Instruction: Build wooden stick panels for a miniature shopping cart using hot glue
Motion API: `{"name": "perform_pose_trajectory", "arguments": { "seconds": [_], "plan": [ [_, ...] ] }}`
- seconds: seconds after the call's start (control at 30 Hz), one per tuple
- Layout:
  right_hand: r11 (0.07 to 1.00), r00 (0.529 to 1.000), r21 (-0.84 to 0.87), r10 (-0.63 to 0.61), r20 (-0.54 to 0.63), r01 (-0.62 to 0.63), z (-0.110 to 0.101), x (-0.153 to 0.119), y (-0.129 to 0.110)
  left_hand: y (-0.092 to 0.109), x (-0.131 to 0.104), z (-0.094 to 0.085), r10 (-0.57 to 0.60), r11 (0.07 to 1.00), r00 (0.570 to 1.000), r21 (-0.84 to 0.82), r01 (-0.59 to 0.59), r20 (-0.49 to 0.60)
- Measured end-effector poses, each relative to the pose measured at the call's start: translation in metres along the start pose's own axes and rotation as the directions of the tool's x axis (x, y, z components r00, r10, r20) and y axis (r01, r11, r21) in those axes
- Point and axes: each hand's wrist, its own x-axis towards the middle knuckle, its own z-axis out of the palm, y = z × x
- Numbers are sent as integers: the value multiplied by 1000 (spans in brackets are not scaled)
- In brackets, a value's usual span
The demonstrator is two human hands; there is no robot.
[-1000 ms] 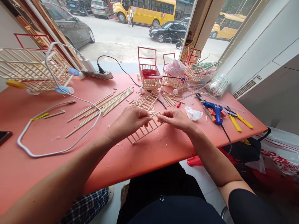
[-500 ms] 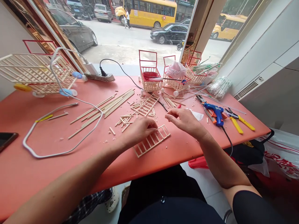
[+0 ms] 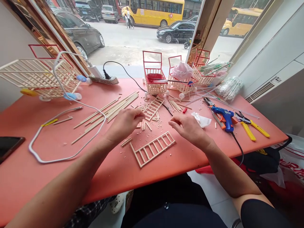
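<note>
"Head view: which step?"
"Looks like reaching among cut sticks (image 3: 126,142), beyond the ladder-like frame (image 3: 152,150), flat on the table (image 3: 114,174)."
"Next?"
"Calls for a fine pinch: can't tell inside curled left hand (image 3: 127,123); nothing visible in loosely parted right hand (image 3: 188,126)."

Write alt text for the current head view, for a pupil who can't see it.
A person's left hand and right hand are apart over a pink table, near an untouched ladder-like frame of wooden sticks. Stick-built carts stand farther back, with long sticks to the left and a blue glue gun and yellow-handled tool to the right.
</note>
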Motion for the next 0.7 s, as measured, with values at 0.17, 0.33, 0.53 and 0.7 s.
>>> {"name": "perform_pose_trajectory", "arguments": {
  "seconds": [0.17,0.33,0.53,0.7],
  "plan": [
    [999,999,13,-40,23,39,4,-6,-7,-10,2,0,14,999,998,31,-16,66],
    [998,997,31,-58,54,57,4,-8,-9,-10,0,16,227,970,965,63,-237,134],
    [999,997,13,-34,74,33,0,-12,-13,-3,-1,20,213,961,936,112,-252,281],
    [996,994,21,-84,76,82,1,-17,-13,-8,0,18,218,969,926,48,-244,308]
  ]
}}
